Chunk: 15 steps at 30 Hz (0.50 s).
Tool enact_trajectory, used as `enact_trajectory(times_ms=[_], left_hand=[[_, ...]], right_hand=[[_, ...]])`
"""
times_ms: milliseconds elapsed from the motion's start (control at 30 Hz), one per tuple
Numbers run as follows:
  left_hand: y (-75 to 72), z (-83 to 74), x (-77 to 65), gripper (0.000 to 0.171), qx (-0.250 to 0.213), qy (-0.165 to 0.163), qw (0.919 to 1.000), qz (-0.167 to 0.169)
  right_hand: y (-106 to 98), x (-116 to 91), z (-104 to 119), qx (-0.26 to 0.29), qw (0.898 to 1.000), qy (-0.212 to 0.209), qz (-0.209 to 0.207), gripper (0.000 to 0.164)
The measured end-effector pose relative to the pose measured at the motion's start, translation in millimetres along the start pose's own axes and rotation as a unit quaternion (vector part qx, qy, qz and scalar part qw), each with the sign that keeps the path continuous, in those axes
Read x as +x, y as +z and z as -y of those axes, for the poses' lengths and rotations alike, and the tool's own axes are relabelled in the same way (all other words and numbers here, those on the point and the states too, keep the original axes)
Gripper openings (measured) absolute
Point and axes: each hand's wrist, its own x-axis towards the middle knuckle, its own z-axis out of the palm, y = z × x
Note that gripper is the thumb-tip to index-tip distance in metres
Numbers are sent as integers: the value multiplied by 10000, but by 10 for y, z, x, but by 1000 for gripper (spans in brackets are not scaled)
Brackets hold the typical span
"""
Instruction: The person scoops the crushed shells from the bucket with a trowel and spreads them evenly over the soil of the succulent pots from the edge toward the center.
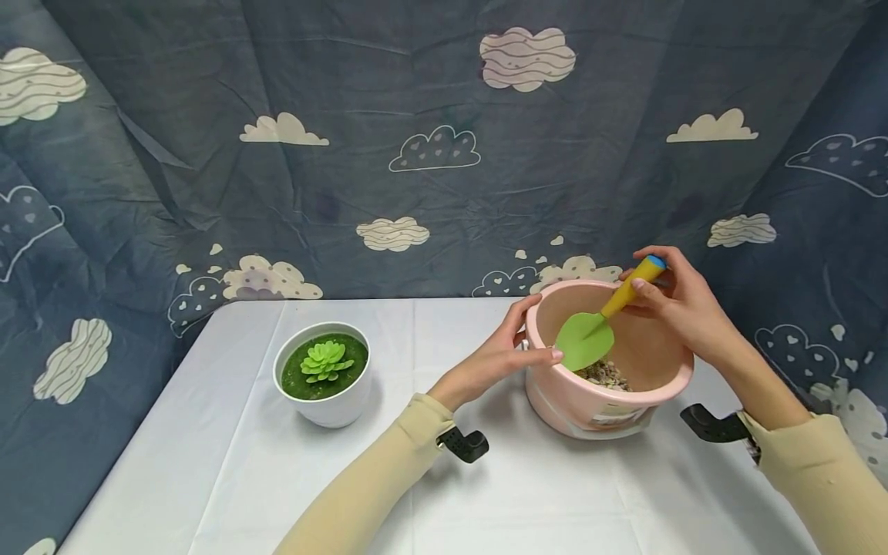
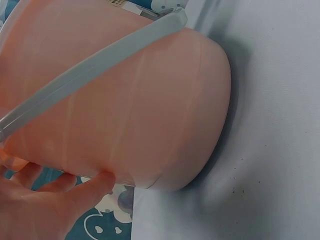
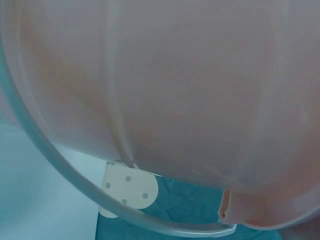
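A pink bucket (image 1: 577, 401) with a pale handle (image 2: 95, 65) stands on the right of the white table. Loose grainy bits (image 1: 605, 375) lie on its bottom. My left hand (image 1: 494, 356) holds the bucket at its left rim, thumb over the edge; in the left wrist view the fingers touch the outer wall. Above the opening, my right hand (image 1: 683, 304) grips a toy shovel by its yellow handle (image 1: 627, 291). Its green blade (image 1: 584, 339) tilts down to the left, near the left thumb. In the right wrist view the bucket wall (image 3: 190, 100) hides most of the hand.
On the table's left side stands a white pot (image 1: 336, 408) holding a green succulent (image 1: 324, 362) on a green mossy surface. The white tablecloth (image 1: 444, 501) spans the front. A dark cloth (image 1: 444, 200) with cloud prints hangs behind and at both sides.
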Motion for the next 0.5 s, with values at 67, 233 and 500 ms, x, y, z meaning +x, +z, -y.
enact_trajectory(times_ms=[67,233,500], left_hand=[[1,-2,-3,87,-13,0,10000,3],[1,-8,-3,88,-10,31,10000,-14],[12,-5,1,89,-24,57,10000,1]], right_hand=[[1,-9,-17,-52,9997,-54,-229,43],[2,-34,-32,-249,9985,-61,-474,42],[47,-75,-1,-278,9992,-14,-272,39]])
